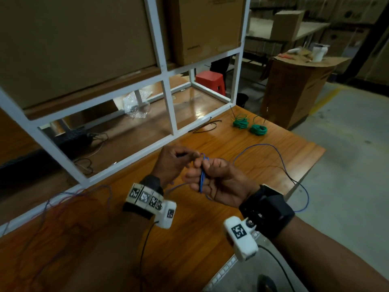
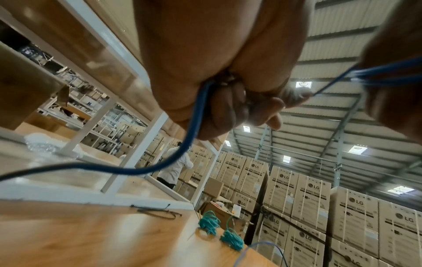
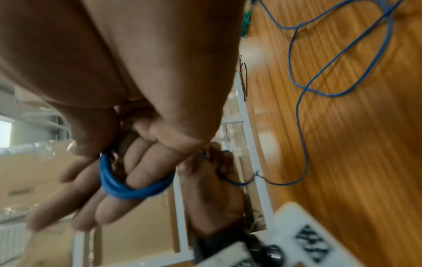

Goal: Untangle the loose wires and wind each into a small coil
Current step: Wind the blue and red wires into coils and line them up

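Your left hand (image 2: 212,75) hides where the blue wire (image 2: 160,168) runs inside its curled fingers. Left of that hand, the tangled wires (image 1: 69,199) blur together, ends cut off.

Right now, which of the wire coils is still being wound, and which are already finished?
The blue coil, looped around the right hand's fingers, is unfinished: its wire trails loose over the table. The two green coils lie finished at the far edge.

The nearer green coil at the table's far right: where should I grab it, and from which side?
Pinch the green coil across its bundled ring from above. It lies flat on the table, apart from the other green coil, so fingers can close on the ring's outer and inner edges. Avoid the loose tail sticking up.
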